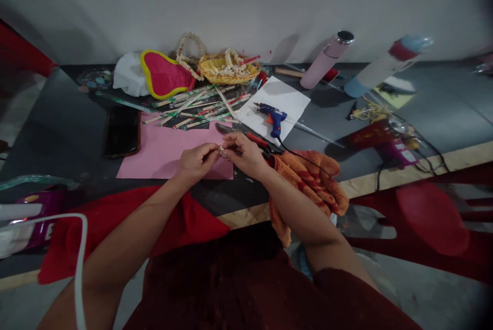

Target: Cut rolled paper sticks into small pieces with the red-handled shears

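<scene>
Over the near right part of a pink sheet of paper, my two hands meet fingertip to fingertip. Between them is a small pale, cream-coloured piece, too small to name. My left hand pinches it from the left, thumb and forefinger together. From the right, my right hand closes its fingertips on the same piece and partly hides it. Just behind my right hand lies a cutting tool with red handles. Beyond it a blue hot glue gun rests on white paper.
Wrapped wooden chopsticks lie behind the pink paper, before a wicker basket. A phone is at left, an orange towel at right over the table edge. A pink flask stands at the back; the glue gun's cord trails rightward.
</scene>
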Demonstrator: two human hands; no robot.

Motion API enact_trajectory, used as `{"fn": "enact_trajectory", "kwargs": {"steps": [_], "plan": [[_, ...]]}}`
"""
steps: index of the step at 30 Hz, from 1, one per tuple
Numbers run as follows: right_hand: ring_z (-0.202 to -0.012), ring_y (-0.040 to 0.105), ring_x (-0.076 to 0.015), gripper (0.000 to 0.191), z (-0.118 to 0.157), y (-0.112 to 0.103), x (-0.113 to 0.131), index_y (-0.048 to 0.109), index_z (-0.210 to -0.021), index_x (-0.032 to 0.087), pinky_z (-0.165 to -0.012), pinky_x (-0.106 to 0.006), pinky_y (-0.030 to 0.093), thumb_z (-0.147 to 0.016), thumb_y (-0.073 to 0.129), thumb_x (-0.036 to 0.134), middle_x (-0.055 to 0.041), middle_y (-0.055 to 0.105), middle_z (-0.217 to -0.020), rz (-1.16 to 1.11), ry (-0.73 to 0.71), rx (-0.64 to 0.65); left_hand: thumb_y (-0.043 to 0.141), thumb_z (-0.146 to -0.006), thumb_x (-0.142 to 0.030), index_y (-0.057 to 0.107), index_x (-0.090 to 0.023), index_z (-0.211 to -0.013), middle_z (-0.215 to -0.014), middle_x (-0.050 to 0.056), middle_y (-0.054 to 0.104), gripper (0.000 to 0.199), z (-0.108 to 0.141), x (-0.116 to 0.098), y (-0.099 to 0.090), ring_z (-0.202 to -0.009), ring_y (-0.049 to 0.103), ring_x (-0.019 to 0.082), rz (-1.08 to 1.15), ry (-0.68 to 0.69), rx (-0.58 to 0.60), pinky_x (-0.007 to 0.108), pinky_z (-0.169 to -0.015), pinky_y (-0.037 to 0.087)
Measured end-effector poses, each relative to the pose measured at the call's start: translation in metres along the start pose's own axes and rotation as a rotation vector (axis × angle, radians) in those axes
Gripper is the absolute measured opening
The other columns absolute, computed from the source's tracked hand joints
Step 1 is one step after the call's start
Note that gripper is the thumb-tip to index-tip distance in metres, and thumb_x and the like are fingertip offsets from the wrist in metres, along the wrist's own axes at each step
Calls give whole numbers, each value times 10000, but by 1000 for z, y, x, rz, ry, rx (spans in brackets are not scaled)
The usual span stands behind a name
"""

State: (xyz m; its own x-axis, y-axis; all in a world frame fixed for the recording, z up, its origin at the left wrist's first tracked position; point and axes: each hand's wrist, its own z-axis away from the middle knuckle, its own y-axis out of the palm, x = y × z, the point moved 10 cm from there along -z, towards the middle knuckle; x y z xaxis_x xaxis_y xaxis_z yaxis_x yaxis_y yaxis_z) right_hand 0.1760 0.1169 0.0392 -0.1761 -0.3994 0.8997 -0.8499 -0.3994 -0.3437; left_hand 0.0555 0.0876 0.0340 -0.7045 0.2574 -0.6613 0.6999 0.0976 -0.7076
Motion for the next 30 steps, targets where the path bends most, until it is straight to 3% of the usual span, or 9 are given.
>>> {"fn": "enact_trajectory", "kwargs": {"steps": [8, 15, 24, 30], "plan": [[-708, 589, -110, 111, -3, 1, 5, 627, -858, 177, -682, -236, 465, -858, 574, 274, -3, 643, -780, 76, -21, 56, 491, -886, -393, 661, -193, -1038, -889, 15, 730, 303, 1, 0, 1, -726, 652, 118, 82, -46, 31, 196, -657, 467], [-638, 545, -95, 135, -3, 2, 5, 621, -840, 166, -618, -216, 434, -855, 581, 294, 7, 623, -735, 17, 4, 67, 485, -892, -391, 657, -192, -1008, -877, 22, 725, 288, 1, -2, 1, -737, 655, 126, 129, -15, 24, 211, -648, 476], [-640, 515, -95, 222, -3, 5, 0, 617, -851, 161, -599, -208, 408, -860, 569, 378, 4, 603, -734, 44, 31, 118, 482, -897, -369, 647, -199, -1009, -853, 3, 729, 262, -1, -7, 0, -719, 659, 115, -6, 28, 51, 195, -638, 462], [-634, 492, -93, 210, -2, 5, 6, 627, -847, 162, -604, -210, 387, -887, 511, 333, 7, 583, -717, 126, -19, 140, 471, -895, -327, 648, -208, -1025, -987, 26, 733, 249, -1, -12, 8, -864, 686, 156, -129, 114, 88, 235, -739, 500]]}}
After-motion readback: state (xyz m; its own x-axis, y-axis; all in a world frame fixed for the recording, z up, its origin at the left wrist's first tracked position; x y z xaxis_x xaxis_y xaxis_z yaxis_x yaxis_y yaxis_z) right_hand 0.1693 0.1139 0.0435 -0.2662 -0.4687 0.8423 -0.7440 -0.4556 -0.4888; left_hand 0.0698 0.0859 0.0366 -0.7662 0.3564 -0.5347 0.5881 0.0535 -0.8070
